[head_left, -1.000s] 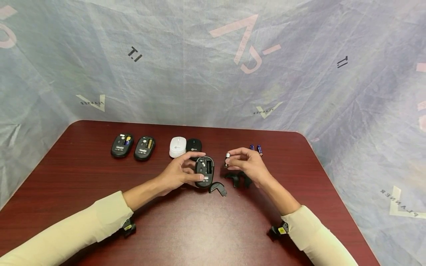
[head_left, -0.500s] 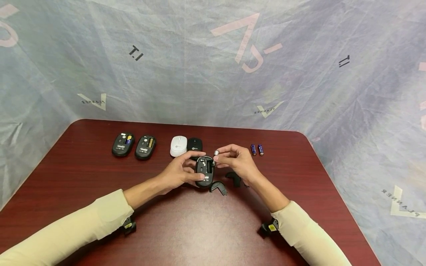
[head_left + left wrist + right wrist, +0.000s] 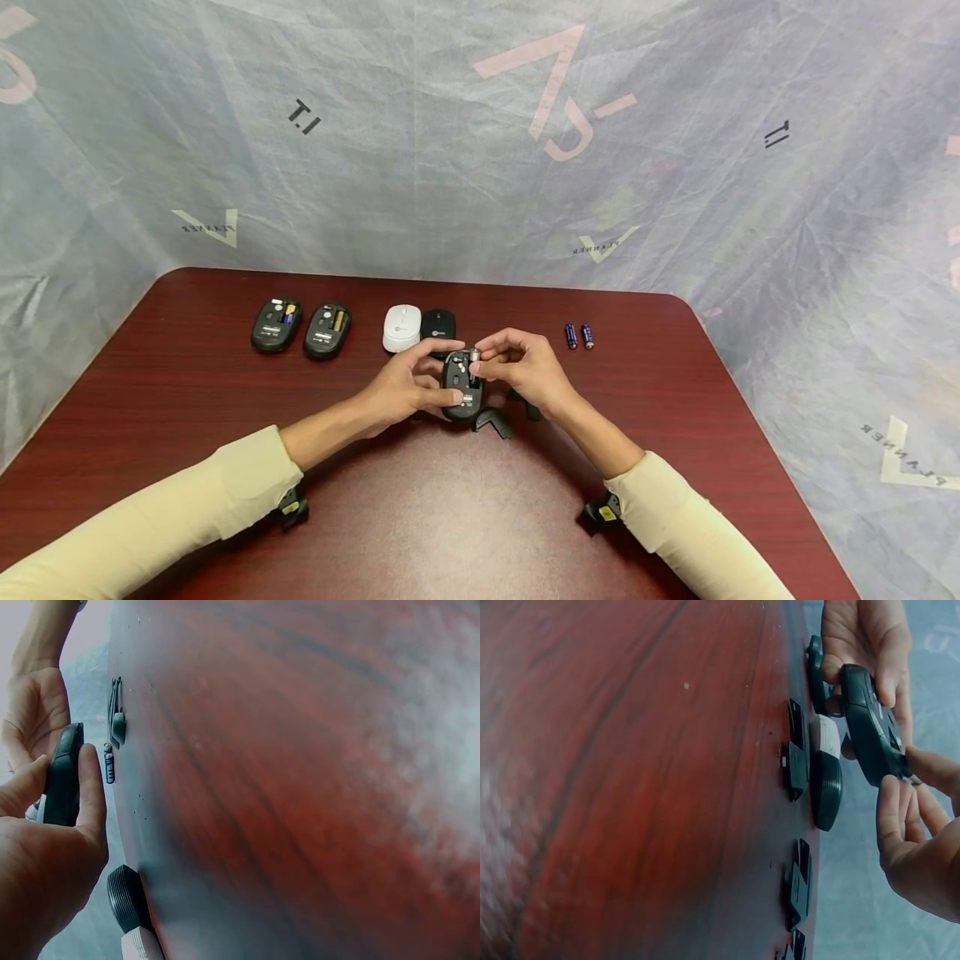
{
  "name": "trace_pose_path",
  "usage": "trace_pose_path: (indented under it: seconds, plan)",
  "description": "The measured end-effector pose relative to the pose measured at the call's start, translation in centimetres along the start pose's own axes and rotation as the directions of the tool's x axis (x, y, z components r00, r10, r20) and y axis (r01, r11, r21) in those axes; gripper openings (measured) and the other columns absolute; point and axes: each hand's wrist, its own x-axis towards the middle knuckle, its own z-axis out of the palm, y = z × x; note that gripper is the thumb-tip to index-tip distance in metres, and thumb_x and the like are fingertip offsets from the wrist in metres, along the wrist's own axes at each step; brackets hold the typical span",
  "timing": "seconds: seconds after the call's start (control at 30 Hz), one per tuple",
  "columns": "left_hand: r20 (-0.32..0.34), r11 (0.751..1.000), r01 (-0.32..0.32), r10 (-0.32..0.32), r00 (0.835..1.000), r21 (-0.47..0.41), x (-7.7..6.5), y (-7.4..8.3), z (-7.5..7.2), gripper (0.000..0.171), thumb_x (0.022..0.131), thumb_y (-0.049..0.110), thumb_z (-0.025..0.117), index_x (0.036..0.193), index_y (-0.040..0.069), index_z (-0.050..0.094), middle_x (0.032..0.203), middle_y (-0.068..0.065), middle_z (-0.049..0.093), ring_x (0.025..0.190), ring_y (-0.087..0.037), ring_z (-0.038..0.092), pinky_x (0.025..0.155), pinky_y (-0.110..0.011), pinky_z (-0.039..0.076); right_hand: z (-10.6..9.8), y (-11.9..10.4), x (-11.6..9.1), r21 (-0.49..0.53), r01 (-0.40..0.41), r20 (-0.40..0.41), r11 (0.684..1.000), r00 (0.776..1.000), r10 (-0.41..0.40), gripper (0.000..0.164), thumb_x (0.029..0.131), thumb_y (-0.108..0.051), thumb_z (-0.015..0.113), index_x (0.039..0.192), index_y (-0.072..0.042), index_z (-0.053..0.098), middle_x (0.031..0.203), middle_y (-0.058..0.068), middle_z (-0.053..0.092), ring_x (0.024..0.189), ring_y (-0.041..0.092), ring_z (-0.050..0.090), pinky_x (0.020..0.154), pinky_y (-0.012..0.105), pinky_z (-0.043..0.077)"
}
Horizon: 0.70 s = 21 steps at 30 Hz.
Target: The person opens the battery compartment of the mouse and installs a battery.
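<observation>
In the head view my left hand (image 3: 397,393) grips a black computer mouse (image 3: 456,390) by its sides, underside up and battery slot uncovered. With thumb and fingers my right hand (image 3: 531,375) pinches a silver-ended battery (image 3: 475,355) at the upper end of that slot. Part of the battery is hidden behind the thumb. The right wrist view shows the mouse (image 3: 864,724) tilted and raised off the table, right fingertips at its end. One dark battery cover (image 3: 492,422) lies just below the mouse; another cover (image 3: 532,410) is partly hidden under the right hand.
Two overturned black mice, a left one (image 3: 276,325) and its neighbour (image 3: 327,331), have batteries in their slots. Behind the left hand stand a white mouse (image 3: 402,327) and a black mouse (image 3: 438,323), upright. Two blue batteries (image 3: 579,336) lie at back right. A fabric backdrop (image 3: 420,167) borders the table.
My right hand has moved left with the battery, from beside the mouse to over its slot. The left hand and mouse have stayed nearly still.
</observation>
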Motion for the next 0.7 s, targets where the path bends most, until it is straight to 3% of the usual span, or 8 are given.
trace_pose_path:
  seconds: [0.27, 0.37, 0.57, 0.7]
  plan:
    - [-0.018, 1.000, -0.011, 0.011, 1.000, 0.025, 0.13, 0.01, -0.05, 0.081, 0.094, -0.006, 0.086, 0.166, 0.010, 0.052, 0.128, -0.025, 0.071, 0.098, -0.021, 0.078, 0.082, -0.043, 0.073, -0.10, 0.10, -0.31, -0.015, 0.003, 0.033, 1.000, 0.999, -0.002, 0.033, 0.086, 0.000, 0.094, 0.117, -0.001, 0.082, 0.100, 0.006, 0.078, 0.088, 0.017, 0.071, 0.074, 0.021, 0.062]
    - [-0.019, 0.999, -0.016, 0.017, 1.000, 0.031, 0.20, -0.02, -0.12, 0.081, 0.094, -0.007, 0.086, 0.165, 0.012, 0.053, 0.128, -0.025, 0.071, 0.098, -0.021, 0.078, 0.082, -0.042, 0.073, -0.18, 0.16, -0.33, -0.010, -0.001, 0.041, 1.000, 0.999, 0.002, 0.034, 0.086, -0.001, 0.094, 0.118, -0.001, 0.082, 0.101, 0.005, 0.077, 0.088, 0.016, 0.071, 0.074, 0.022, 0.063]
    - [-0.018, 0.999, -0.025, 0.026, 1.000, 0.034, 0.22, -0.09, -0.15, 0.083, 0.093, -0.007, 0.086, 0.167, 0.009, 0.050, 0.127, -0.023, 0.070, 0.096, -0.020, 0.078, 0.081, -0.042, 0.073, -0.35, 0.46, -0.24, 0.028, -0.013, 0.048, 1.000, 0.999, 0.011, 0.023, 0.102, -0.013, 0.084, 0.121, -0.001, 0.080, 0.110, 0.008, 0.080, 0.088, 0.016, 0.076, 0.084, 0.039, 0.071]
    - [-0.021, 0.999, -0.031, 0.031, 0.999, 0.032, 0.19, -0.07, -0.06, 0.083, 0.094, -0.007, 0.086, 0.167, 0.008, 0.051, 0.126, -0.022, 0.071, 0.095, -0.020, 0.078, 0.080, -0.041, 0.073, -0.40, 0.65, -0.12, 0.062, -0.027, 0.055, 0.998, 0.998, 0.024, 0.024, 0.110, -0.017, 0.075, 0.126, 0.001, 0.077, 0.117, 0.011, 0.080, 0.091, 0.016, 0.079, 0.087, 0.039, 0.071]
